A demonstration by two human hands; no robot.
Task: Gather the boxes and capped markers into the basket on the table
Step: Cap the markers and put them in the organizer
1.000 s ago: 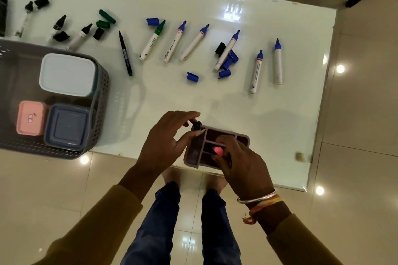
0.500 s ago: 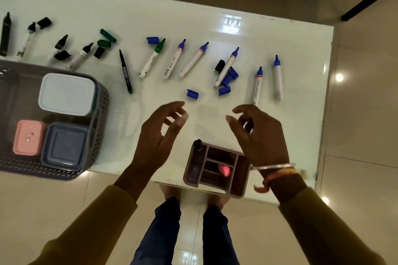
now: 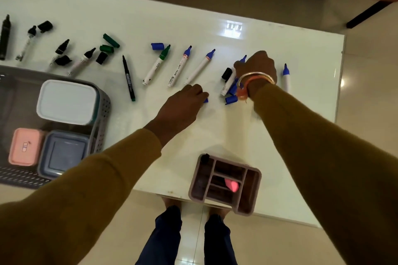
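The grey basket (image 3: 104,114) at the left holds a white box (image 3: 66,102), a pink box (image 3: 24,146) and a blue-grey box (image 3: 64,154). Uncapped blue markers (image 3: 198,66) and loose blue caps (image 3: 231,99) lie in a row across the white table (image 3: 280,45). My left hand (image 3: 183,103) is curled over one blue cap (image 3: 206,100), of which only a sliver shows. My right hand (image 3: 257,65) is curled down among the blue markers next to one marker (image 3: 228,84); the marker beneath it is hidden.
A mauve divided organizer (image 3: 247,200) stands at the near table edge with a black capped marker (image 3: 204,158) and a pink item (image 3: 232,185) inside. Green marker (image 3: 156,65), thin black pen (image 3: 128,77), black markers and caps (image 3: 62,60) lie at the far left.
Both hands left the organizer and reached forward. The left hand has come down on a blue cap, the right hand onto the blue markers farther right.
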